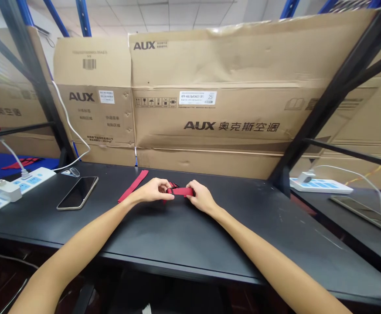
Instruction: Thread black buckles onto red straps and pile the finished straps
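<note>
Above the middle of the black table, a red webbing strap (181, 191) stretches between my two hands. My left hand (156, 190) is closed around its left end, pinching at a small black buckle (171, 190) threaded with the strap. The other end is gripped by my right hand (201, 196), thumb and fingers pressed together. More red strap and black parts show behind the left fingertips, partly hidden by them. A second strip of red webbing (134, 185) lies flat on the table, just beyond my left wrist.
On the black table (243, 235), a phone (78, 192) lies to the left beside a white power strip (33, 181) with plugs and cables. Cardboard panels (243, 104) stand along the back edge. Black metal posts (328, 96) rise on both sides. Another power strip (321, 185) sits at right.
</note>
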Tool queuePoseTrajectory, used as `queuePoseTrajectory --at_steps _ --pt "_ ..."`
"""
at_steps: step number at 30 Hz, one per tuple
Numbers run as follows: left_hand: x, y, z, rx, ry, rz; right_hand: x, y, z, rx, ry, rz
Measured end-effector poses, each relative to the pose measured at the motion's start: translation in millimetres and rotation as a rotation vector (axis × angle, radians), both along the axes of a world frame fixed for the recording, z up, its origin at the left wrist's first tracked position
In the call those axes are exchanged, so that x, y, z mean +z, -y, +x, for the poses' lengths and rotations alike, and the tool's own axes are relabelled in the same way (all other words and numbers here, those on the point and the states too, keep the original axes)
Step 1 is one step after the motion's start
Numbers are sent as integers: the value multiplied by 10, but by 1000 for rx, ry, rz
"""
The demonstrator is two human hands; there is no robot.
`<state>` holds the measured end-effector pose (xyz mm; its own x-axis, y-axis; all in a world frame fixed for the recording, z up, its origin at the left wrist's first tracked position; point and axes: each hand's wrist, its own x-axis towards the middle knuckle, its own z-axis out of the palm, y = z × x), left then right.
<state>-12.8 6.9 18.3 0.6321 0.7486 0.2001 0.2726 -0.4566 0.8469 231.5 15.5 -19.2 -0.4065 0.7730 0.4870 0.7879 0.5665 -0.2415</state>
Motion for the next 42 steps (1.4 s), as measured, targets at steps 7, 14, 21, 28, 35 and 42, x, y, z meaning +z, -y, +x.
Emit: queuePoseTrajectory --at_steps 7,14,21,28,35,42 --pt "5 -69 -47 -79 204 -227 -34 14 -25 -78 111 -38" --pt "-9 -25 -18 -160 108 -302 -41 -16 -2 -84 78 22" --pt "14 17 21 -75 -61 -155 -77 -34 -6 -40 0 70" --pt "-54 -9 56 -28 -63 18 -44 85 -102 104 -102 58" --pt "-111 -3 99 -87 -86 58 68 320 -266 323 -110 60" --pt "-140 -29 97 -36 -187 35 43 315 -306 294 -13 72"
